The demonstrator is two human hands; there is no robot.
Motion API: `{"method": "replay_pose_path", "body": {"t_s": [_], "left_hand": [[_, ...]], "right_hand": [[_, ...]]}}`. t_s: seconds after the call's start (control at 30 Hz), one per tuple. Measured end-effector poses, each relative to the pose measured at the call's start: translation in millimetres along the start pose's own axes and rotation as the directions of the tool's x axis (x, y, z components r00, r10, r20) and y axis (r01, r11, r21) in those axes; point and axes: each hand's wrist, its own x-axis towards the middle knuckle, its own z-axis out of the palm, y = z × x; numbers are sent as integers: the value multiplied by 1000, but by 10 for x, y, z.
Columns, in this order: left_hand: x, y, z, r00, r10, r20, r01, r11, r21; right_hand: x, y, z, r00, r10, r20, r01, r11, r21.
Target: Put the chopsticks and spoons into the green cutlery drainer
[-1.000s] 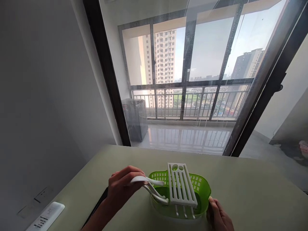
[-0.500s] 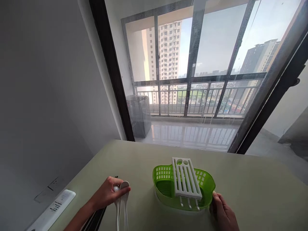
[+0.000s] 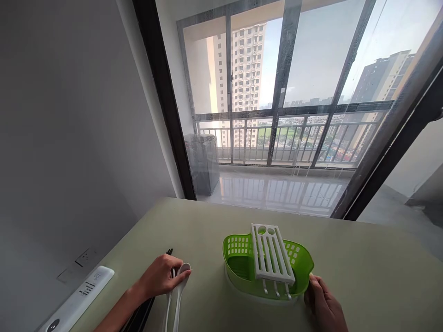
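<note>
Low on the left, my left hand (image 3: 162, 275) is closed around white spoons (image 3: 180, 287), their bowls up by my fingertips and handles pointing toward me. Exactly how many it holds is partly hidden by the fingers. Beneath that wrist lie black chopsticks (image 3: 141, 316), their tips showing beyond the hand. A green basket (image 3: 238, 282) stands on the table, with a white slotted rack (image 3: 273, 258) across its top; the rack has two round holes and hooks at its near end. My right hand (image 3: 324, 302) grips the basket's right end, thumb on the rim.
The pale table (image 3: 204, 230) reaches to a dark-framed glass door (image 3: 173, 115). On its left edge lies a long white device (image 3: 81, 297) with printed markings, near a wall socket (image 3: 86, 257). A grey covered box (image 3: 202, 163) stands beyond the glass.
The camera view has shifted slightly. The spoons have turned a little in my left hand, with one bowl now more hidden by the fingers. My right hand keeps its hold on the basket.
</note>
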Motion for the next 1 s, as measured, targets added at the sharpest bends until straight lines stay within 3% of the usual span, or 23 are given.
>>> {"method": "replay_pose_path", "body": {"t_s": [0.1, 0.23, 0.5, 0.73, 0.87, 1.0], "left_hand": [[9, 6, 94, 999, -30, 29, 27, 995, 92], [37, 9, 170, 999, -39, 27, 36, 996, 83], [53, -36, 222, 996, 72, -50, -60, 975, 216], [-9, -27, 299, 987, 120, -108, -84, 954, 289], [-26, -26, 234, 977, 132, -165, -72, 942, 328], [16, 98, 82, 938, 47, -342, 59, 954, 293]], "right_hand": [[-11, -5, 1, 1000, 0, 15, 0, 999, 41], [-24, -43, -3, 999, 5, 38, -6, 999, 42], [-19, -74, -22, 1000, -14, 17, 15, 999, -51], [-48, -115, 11, 1000, 13, 27, -13, 999, 30], [-67, -130, 18, 1000, -6, 30, 4, 998, 65], [-66, -143, 17, 999, -27, 23, 26, 999, 45]]}}
